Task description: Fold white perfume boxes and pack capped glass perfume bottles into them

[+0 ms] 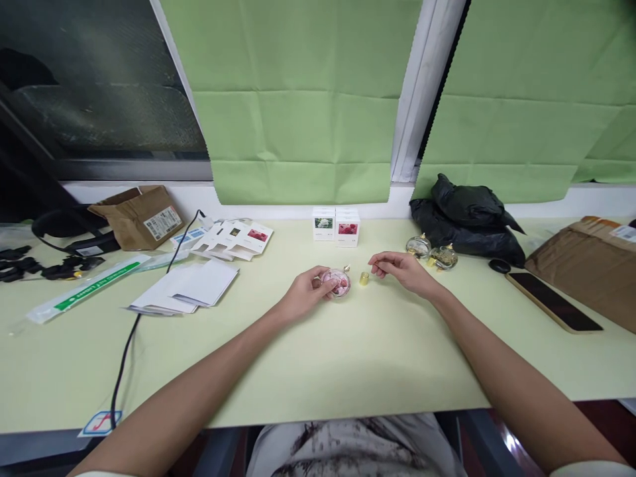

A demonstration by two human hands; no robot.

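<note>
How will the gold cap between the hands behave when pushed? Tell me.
The cap would probably slide under a gentle push, since it stands upright on a smooth-looking table. Its round side suggests it could roll if knocked over. Being small, it is likely light to lift.

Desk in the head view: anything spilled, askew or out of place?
No spill shows. The black cable looks untidy: it trails across the desk, running beneath the flat white pieces to the front edge.
</note>
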